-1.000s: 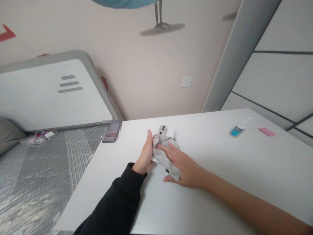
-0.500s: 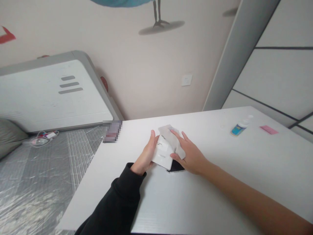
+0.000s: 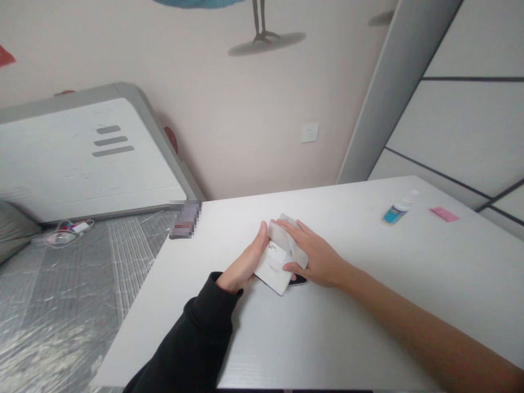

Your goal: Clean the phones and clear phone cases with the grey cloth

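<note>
My left hand [image 3: 245, 262] grips a flat white rectangular device [image 3: 275, 274], like a power bank, by its left edge, thumb up along the side. Small dark print shows on its face. With my right hand [image 3: 319, 254] I press a thin whitish cloth [image 3: 280, 233] against the device's upper part; the fingers lie over the cloth and the thumb rests near the right edge. Below the device and my right hand, a dark phone-like object [image 3: 299, 280] lies on the white table [image 3: 339, 333], mostly hidden.
A bottle with a blue label [image 3: 393, 214] lies on its side at the table's right, near a pink packet [image 3: 444, 213]. A pixelated object [image 3: 185, 219] sits at the far left corner. Left of the table is a plastic-covered bed [image 3: 82, 295] with cables.
My right hand has slid the cloth left over the device's face. The device's lower corner has swung slightly toward me, covering more of the dark object. The whole view has shifted slightly.
</note>
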{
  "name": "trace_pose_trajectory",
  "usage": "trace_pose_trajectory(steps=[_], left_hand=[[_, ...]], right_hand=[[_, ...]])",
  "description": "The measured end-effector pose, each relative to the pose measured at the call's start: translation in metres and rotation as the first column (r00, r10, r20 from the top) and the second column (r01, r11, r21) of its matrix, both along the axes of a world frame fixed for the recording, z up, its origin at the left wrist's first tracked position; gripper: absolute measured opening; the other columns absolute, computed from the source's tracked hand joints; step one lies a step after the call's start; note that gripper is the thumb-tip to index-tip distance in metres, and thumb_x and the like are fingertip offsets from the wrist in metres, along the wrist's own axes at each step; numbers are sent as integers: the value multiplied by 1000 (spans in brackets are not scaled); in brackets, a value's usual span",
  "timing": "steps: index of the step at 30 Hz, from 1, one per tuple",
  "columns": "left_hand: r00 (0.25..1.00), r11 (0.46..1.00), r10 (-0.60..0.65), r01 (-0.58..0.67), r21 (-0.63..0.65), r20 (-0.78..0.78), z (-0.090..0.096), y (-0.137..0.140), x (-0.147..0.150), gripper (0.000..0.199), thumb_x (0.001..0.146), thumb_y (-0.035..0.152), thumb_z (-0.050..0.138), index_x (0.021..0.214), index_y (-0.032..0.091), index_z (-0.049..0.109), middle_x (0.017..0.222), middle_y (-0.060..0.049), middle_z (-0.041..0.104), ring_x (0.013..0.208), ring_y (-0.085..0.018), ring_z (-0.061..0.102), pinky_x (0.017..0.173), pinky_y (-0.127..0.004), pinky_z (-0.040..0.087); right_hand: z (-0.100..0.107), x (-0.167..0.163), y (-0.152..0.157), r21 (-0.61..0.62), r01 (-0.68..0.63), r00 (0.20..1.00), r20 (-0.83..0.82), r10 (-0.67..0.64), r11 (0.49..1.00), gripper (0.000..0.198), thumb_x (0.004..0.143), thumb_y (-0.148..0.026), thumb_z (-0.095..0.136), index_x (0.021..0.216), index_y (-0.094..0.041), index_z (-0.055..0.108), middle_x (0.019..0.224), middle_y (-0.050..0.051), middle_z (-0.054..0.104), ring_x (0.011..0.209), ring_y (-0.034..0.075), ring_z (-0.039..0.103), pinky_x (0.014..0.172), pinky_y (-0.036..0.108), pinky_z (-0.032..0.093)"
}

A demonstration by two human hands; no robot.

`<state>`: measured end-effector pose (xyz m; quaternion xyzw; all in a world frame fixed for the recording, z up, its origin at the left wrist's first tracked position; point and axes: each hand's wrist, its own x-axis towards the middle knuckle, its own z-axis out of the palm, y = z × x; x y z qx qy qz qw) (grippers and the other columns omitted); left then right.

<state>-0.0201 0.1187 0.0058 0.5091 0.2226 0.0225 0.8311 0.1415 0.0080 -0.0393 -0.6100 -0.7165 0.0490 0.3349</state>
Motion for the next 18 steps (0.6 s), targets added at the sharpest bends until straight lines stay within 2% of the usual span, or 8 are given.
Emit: trace_pose_trajectory(steps=[4,8,11,15,18], left_hand=[[995,995,-96,96,-12,10,7,-1,0,79,98,72,21,143,14,52,97,-17,78,62,-24,75,49,-29,54],[1000,1000,14,-14,3,-2,5,-2,1,73,99,68,29,137,13,58,94,-15,79,66,-22,75,48,-24,51],[995,994,102,-101,31,-1,1,-1,2,67,102,63,32,138,13,58,95,-13,80,72,-21,75,50,-22,50],[999,999,-44,44,-4,6,3,1,-1,80,98,71,22,148,14,47,101,-16,79,68,-24,76,53,-27,54],[990,991,-129,130,-8,64,8,1,-3,87,94,77,22,151,14,42,102,-19,78,67,-25,76,57,-31,58]], right_hand=[[-2,8,2,-1,116,993,-36,-116,993,96,91,-79,42,164,-25,12,165,14,34,153,35,28,125,64,18],[-3,-5,0,1,-33,999,-41,33,999,110,84,-84,48,165,-19,10,164,19,33,153,36,28,125,61,21],[-3,-10,-1,-18,-105,994,5,105,994,111,84,-85,45,164,-16,13,163,21,35,152,36,31,125,59,23],[-4,4,3,-31,46,999,9,-46,998,98,90,-81,37,164,-21,16,163,16,36,152,34,32,125,62,19],[-6,15,5,-13,163,986,-29,-163,987,90,94,-78,35,164,-25,16,163,14,37,151,33,33,125,63,19]])
